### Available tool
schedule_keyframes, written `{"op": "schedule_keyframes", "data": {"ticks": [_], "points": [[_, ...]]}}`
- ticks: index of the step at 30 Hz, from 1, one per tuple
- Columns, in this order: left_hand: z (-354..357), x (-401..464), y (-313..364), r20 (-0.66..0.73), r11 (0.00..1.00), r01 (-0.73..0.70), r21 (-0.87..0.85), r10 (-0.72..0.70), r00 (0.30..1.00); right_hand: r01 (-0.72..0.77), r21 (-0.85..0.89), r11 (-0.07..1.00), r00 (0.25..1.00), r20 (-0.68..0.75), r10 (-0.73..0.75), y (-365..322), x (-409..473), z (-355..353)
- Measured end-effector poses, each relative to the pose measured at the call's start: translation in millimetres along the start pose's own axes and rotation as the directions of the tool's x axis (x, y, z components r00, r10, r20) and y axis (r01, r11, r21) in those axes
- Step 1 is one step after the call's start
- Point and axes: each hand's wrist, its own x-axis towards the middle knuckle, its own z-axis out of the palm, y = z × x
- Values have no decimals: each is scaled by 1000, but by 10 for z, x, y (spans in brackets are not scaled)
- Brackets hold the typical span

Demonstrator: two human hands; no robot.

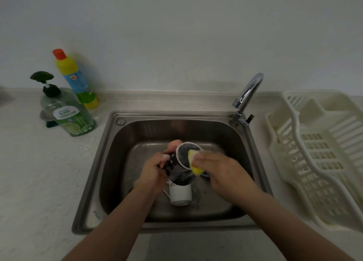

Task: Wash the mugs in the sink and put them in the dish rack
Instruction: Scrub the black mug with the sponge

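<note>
— Mugs: we count two. The dark mug [181, 170] is held up over the middle of the sink [117, 158], tilted with its mouth toward the back wall; the white mug [180, 194] lies under it on the basin floor, toward the front edge.

— And our hands?

— Our left hand [153, 174] grips the dark mug by its left side, fingers curled round it. Our right hand [222, 172] pinches one yellow sponge [193, 163] against the mug's rim, its upper end inside the mouth.

— Room to move?

— The basin floor is bare toward the back and the right wall. One faucet [248, 95] stands at the back right corner of the sink, its spout arching toward the wall, not over the basin.

— What holds what?

— The sink holds the white mug and our two hands with the dark one. One cream dish rack [314, 152] sits on the counter [35, 172] just beside the sink's right edge, with nothing in it that we can see. Two bottles stand near the counter's back left: a green pump bottle [70, 115] and a yellow bottle [75, 79] with a red cap behind it.
</note>
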Motion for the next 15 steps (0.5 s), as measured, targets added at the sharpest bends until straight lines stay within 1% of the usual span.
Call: {"op": "schedule_keyframes", "data": {"ticks": [1, 2, 3, 4, 6, 7, 8, 10, 11, 12, 13, 15], "points": [[32, -19, 6, 16, 999, 13, 30, -13, 1000, -56, 1, 998, 998, -42, 56, 33, 62, 11], [95, -57, 27, 35, 998, 12, 56, -14, 999, -79, -5, 997, 994, -73, 78, 29, 155, 29], [140, -70, 36, 27, 999, 5, 53, -7, 1000, -74, -11, 997, 994, -82, 73, -28, 247, 54], [148, -65, 28, 15, 999, 7, 33, -7, 1000, -42, 2, 999, 996, -82, 42, -104, 296, 79], [145, -52, 80, -30, 1000, 11, -28, -12, 999, 73, 50, 996, 995, -73, -69, -151, 222, 48], [115, -27, 83, -58, 999, -1, -52, -2, 998, 98, 57, 994, 993, -67, -94, -130, 147, -6], [69, 7, 63, -73, 997, -12, -78, 6, 997, 87, 46, 995, 993, -81, -83, -67, 100, -37], [67, 6, 42, -67, 998, -17, -68, 13, 998, -23, 21, 1000, 994, -105, 25, 52, 159, -19], [93, -3, 30, -63, 998, -14, -64, 10, 998, -68, 14, 998, 993, -96, 69, 42, 234, 9], [103, 8, 21, -57, 997, -6, -73, 2, 998, -82, 5, 997, 993, -81, 82, -14, 305, 52], [108, 11, 31, -57, 997, 6, -77, -10, 998, -55, 3, 998, 996, -63, 55, -90, 331, 84], [46, 17, 74, -76, 994, 14, -109, -22, 997, 47, 40, 998, 999, -20, -46, -170, 228, 52]]}}
